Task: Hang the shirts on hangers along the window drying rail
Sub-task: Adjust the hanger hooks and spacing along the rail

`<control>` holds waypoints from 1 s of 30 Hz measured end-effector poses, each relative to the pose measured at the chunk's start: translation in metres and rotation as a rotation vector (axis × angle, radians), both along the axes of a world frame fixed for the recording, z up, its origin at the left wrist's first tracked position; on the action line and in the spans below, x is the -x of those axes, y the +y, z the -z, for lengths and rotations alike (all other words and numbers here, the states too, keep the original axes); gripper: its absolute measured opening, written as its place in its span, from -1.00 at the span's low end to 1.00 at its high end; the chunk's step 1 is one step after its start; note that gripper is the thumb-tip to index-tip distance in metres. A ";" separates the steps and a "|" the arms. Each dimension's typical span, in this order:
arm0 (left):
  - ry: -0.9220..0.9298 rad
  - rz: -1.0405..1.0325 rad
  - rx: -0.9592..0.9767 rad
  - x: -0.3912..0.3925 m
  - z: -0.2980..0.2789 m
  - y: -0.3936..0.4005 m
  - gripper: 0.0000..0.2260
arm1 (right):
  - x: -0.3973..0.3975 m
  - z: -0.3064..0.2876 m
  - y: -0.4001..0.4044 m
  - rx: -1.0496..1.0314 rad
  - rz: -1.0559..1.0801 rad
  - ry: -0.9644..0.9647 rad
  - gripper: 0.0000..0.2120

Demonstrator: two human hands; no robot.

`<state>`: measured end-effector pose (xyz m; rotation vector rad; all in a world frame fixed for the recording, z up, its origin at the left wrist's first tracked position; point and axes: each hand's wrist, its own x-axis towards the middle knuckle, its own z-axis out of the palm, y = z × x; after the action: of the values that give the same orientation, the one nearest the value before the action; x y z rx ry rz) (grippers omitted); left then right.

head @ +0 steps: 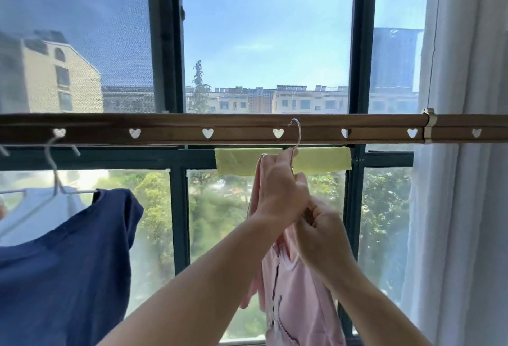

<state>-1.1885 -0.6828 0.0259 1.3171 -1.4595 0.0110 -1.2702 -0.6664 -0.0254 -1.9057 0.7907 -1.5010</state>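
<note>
The brown drying rail (247, 128) with heart-shaped holes looks like matt wood-toned material. On it hooks a thin, shiny silver metal hanger (296, 136). Below the rail, the pale pink shirt (297, 296) and navy-blue shirt (63, 268) are soft matt cloth; the yellow-green towel (324, 160) looks napped.

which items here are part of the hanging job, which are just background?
Job: drying rail; hanger hooked over it; pink shirt; left hand and right hand, both gripping it; navy shirt, already hung.

Background: yellow cloth; white curtain; window frame.
</note>
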 end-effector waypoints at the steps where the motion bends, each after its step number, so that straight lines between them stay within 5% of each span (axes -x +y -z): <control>1: 0.015 -0.008 0.000 -0.008 0.001 0.005 -0.59 | -0.008 0.000 0.005 0.002 -0.020 -0.006 -0.68; 15: -0.006 -0.276 0.016 -0.162 0.013 0.073 -0.69 | -0.165 0.008 0.057 0.016 -0.080 0.055 -0.71; 21: 0.130 -0.284 0.028 -0.197 0.013 0.077 -0.75 | -0.201 0.007 0.064 -0.015 -0.081 0.064 -0.80; 30: 0.083 -0.220 -0.013 -0.209 0.002 0.061 -0.75 | -0.211 -0.006 0.050 -0.065 -0.045 0.099 -0.83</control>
<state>-0.9799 -0.6214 0.0237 1.4661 -1.2414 0.0901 -1.0592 -0.6164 -0.0197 -1.9484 0.8246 -1.3463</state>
